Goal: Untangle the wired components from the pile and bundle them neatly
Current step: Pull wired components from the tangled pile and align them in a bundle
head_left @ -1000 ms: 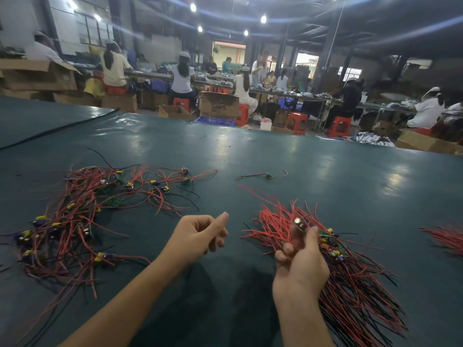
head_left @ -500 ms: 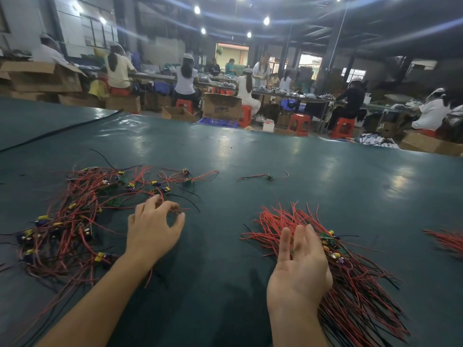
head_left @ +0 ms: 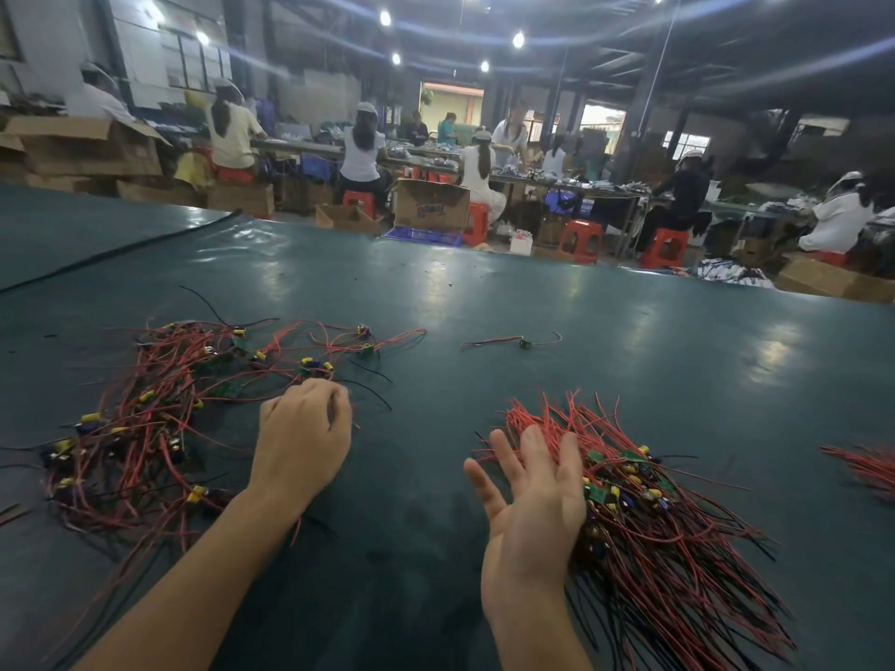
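Note:
A tangled pile of red and black wired components (head_left: 160, 404) with yellow and green parts lies on the left of the dark green table (head_left: 436, 293). My left hand (head_left: 300, 438) is at the pile's right edge, fingers curled down and pinching thin red wire strands. On the right lies a straightened bundle of wired components (head_left: 668, 535), wires fanned toward me. My right hand (head_left: 532, 496) stands edge-on beside the bundle's left side, fingers straight and spread, holding nothing.
One loose wired component (head_left: 522, 340) lies alone further out on the table. Another red wire bundle (head_left: 867, 469) shows at the right edge. Beyond the table's far edge are cardboard boxes (head_left: 431, 205), red stools and seated workers at benches.
My right hand let go of the component it held and opened beside the bundle. My left hand moved left to the tangled pile and curled its fingers onto the wires.

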{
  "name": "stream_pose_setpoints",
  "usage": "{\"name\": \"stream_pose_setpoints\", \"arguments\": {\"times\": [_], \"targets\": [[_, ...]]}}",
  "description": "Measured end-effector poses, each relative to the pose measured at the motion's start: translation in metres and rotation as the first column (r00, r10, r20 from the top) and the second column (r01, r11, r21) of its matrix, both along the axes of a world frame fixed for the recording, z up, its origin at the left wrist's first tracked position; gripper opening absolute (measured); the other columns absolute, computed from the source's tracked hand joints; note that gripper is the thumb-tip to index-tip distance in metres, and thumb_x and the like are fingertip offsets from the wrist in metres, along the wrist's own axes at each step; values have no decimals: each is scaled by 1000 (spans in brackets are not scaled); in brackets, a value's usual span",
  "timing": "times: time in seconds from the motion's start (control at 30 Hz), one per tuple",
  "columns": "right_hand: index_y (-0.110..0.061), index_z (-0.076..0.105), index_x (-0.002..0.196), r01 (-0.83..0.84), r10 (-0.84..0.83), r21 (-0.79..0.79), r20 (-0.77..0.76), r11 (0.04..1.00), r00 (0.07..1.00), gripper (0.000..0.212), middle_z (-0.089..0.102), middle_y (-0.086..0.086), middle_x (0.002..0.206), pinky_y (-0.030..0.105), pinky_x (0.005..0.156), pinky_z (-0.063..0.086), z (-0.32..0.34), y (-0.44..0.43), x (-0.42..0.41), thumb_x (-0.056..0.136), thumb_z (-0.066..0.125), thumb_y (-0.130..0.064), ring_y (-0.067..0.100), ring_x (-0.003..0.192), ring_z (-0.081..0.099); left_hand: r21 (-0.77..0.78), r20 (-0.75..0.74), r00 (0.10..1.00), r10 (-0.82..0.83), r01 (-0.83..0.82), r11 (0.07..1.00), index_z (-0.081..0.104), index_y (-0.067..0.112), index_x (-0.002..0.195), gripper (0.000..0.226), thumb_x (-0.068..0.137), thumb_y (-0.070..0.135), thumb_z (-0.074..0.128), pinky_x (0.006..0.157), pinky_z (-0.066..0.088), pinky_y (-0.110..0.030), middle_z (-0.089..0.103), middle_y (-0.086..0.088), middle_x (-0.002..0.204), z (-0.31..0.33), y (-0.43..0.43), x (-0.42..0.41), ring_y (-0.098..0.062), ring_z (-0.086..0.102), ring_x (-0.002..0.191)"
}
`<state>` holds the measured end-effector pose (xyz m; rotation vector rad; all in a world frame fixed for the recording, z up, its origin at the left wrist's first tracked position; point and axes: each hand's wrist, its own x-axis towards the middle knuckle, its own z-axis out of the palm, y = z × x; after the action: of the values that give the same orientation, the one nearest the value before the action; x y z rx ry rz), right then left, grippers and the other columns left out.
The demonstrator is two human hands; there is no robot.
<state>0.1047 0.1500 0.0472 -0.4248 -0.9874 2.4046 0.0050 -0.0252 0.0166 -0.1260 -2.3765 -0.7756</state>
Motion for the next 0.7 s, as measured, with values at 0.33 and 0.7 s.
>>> {"name": "stream_pose_setpoints", "arguments": {"times": [0.33,0.7], "targets": [[-12,69,80,-375,329,96,317,922,890,23,72,5,75,29,55,54,-14,-10,-11,97,59,-23,17,70,68,-274,-300,705,-642,581,766,58,9,57,29,84,14,49,61,43,-37,56,-1,60,15,57,54,-21,48,55],[2,69,90,-175,166,56,136,983,977,21,75,15,83,22,59,58,-6,4,-7,82,61,20,21,75,73,508,392,629,-671,459,728,70,6,67,76,96,62,27,42,39,-19,69,-7,60,10,48,38,-17,58,45]]}}
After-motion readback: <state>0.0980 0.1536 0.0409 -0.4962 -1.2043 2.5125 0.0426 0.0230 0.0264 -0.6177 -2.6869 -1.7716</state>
